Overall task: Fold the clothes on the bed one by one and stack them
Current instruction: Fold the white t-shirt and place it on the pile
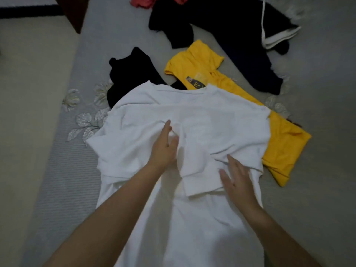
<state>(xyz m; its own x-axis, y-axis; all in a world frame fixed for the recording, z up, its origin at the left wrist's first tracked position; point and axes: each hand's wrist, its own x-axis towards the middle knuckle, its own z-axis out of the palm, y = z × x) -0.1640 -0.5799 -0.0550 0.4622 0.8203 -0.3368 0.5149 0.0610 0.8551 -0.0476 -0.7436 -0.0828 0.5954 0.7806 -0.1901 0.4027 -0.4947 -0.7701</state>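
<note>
Open grey bed (pixel 57 189) lies left of the white shirt (pixel 192 116), only a printed leaf pattern there, nothing raised. Right of the white shirt, more bare cover beyond the yellow shirt (pixel 279 135), which presses against its right edge. Beyond its collar, a black garment (pixel 131 74) crowds the far-left corner; farther off sprawl dark trousers (pixel 240 35) and a red garment (pixel 142 1).
</note>
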